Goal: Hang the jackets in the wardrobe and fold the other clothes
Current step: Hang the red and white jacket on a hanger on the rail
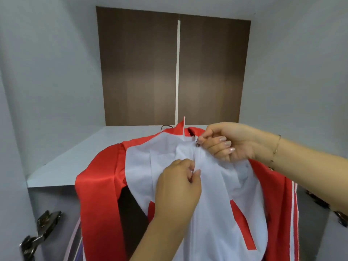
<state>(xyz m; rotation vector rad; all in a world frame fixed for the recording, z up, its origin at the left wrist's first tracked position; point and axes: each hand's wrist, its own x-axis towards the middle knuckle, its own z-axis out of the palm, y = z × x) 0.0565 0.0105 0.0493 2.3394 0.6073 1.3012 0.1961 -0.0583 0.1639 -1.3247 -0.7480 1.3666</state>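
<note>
She had the red and white jacket (pixel 207 194) hanging inside the wardrobe (pixel 56 72), just below the shelf (pixel 79 159). Right hand (pixel 229 142) was pinching the zipper pull (pixel 197 143) up near the collar, fingers curled tight around it. Left hand (pixel 178 187) pinched the white fabric just under that. My guess: if those lower fingers let the cloth go slack, the zipper could snag the fabric, or the jacket could slide off its hanger.

Even, soft lighting, no glare; slight softness overall; wide-angle bending at edges; blurred metal hinge (pixel 40 230) lower left.
</note>
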